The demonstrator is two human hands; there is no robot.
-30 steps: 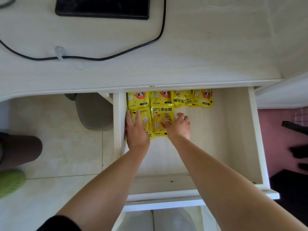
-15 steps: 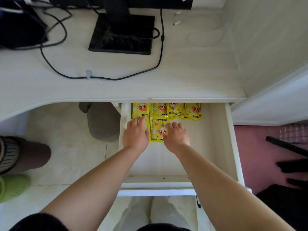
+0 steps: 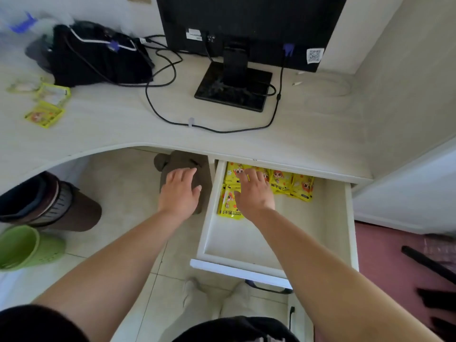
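White table [image 3: 111, 124], drawer [image 3: 237, 269] pulled out below. Packets [image 3: 280, 182] in drawer's far-left corner, long axes fore-aft. Right hand [image 3: 254, 193] nearer: flat on packets, fingers straight. Left hand [image 3: 180, 193] spread, empty, outside drawer's left wall.

One open drawer [image 3: 352, 218] holds at least five yellow packets [image 3: 302, 189].

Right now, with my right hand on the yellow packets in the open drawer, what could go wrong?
1. The right hand lies flat on the yellow packets; pulling it back may drag the front ones out of line.
2. The back row sits partly under the desk edge; a push could slide it out of sight.
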